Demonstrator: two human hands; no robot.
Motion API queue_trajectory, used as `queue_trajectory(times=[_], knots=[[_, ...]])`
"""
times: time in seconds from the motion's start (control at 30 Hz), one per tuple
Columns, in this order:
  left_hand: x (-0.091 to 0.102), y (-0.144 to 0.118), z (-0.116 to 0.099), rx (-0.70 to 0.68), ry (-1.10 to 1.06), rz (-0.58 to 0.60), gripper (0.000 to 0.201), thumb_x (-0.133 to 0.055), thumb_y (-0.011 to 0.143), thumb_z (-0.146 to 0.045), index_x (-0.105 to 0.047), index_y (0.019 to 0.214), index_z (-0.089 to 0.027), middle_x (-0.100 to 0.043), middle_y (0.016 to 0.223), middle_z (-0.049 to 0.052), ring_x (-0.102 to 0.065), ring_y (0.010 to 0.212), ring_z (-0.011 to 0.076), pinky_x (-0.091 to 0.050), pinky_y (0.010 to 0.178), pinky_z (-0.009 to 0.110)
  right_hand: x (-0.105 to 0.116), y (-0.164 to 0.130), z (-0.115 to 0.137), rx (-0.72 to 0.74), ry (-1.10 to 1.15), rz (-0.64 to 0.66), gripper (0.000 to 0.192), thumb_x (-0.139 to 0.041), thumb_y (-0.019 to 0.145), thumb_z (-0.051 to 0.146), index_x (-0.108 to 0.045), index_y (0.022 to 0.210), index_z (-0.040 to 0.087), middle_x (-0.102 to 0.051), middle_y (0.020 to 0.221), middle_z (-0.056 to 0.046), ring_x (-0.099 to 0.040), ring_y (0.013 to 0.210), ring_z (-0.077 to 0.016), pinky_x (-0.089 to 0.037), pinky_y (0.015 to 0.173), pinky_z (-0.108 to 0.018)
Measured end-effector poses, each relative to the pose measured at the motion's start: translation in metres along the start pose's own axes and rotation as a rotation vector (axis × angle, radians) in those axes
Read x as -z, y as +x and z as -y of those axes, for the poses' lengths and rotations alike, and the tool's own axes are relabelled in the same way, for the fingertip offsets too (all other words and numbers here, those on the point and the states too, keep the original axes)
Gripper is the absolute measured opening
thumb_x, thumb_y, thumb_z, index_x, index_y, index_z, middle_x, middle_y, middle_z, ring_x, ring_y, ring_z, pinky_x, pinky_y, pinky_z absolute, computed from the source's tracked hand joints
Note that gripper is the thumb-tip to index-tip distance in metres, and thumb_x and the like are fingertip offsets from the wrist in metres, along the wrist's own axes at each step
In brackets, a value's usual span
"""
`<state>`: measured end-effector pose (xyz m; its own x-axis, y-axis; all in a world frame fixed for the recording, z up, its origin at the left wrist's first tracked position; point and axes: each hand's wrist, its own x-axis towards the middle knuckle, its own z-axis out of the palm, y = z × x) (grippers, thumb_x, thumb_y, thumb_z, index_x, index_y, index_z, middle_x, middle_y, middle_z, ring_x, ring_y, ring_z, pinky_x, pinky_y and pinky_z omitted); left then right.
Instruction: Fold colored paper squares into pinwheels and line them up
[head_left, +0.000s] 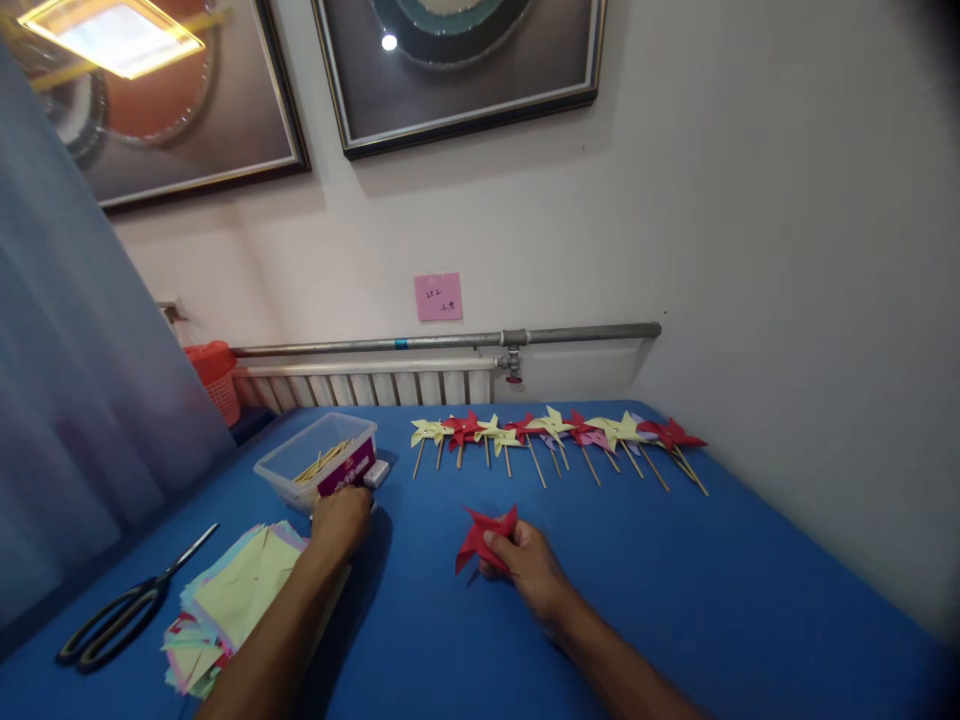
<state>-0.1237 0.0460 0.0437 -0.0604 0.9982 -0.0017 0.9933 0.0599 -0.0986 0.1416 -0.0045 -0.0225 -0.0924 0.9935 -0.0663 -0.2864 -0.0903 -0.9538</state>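
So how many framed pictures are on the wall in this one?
2. One framed picture hangs at upper left, cut off by the frame edge; the other framed picture hangs at top centre, its upper part out of view. More may lie outside the view.

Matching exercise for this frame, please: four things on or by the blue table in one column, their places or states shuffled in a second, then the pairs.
1. scissors
2. red paper pinwheel
3. clear plastic box
4. row of pinwheels on sticks

A. along the table's far edge
B. pinched in the right hand
C. far left, beside the paper stack
D. just beyond the left hand

Pairs: 1-C, 2-B, 3-D, 4-A
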Motion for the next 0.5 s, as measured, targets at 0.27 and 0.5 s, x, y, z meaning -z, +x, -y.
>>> queue_trajectory(times=[0.27, 0.5], knots=[[-0.0054, 0.0054, 0.0021, 0.043, -0.046, 0.011, 0.037, -0.039, 0.093, -0.022, -0.074, 0.104, -0.016, -0.073, 0.107, 0.020, -0.071, 0.100, 0.0344, -0.052, 0.082, 0.043, -0.0004, -0.0021, 0.0023, -0.007, -0.012, -0.010, 0.028, -0.077, 0.071, 0.041, -0.064, 0.077, 0.017, -0.065, 0.060, 0.001, -0.057, 0.053, -0.0134, -0.045, 0.060, -0.029], [-0.0055, -0.0026, -0.0020, 0.026, -0.017, -0.103, 0.033, -0.043, 0.090, -0.024, -0.069, 0.109, -0.015, -0.071, 0.110, 0.019, -0.070, 0.097, 0.0321, -0.052, 0.078, 0.039, -0.0016, -0.0022, 0.0039, -0.025, -0.021, -0.036, 0.035, -0.080, 0.067, 0.046, -0.064, 0.079, 0.017, -0.067, 0.063, 0.001, -0.058, 0.055, -0.0134, -0.048, 0.063, -0.030]])
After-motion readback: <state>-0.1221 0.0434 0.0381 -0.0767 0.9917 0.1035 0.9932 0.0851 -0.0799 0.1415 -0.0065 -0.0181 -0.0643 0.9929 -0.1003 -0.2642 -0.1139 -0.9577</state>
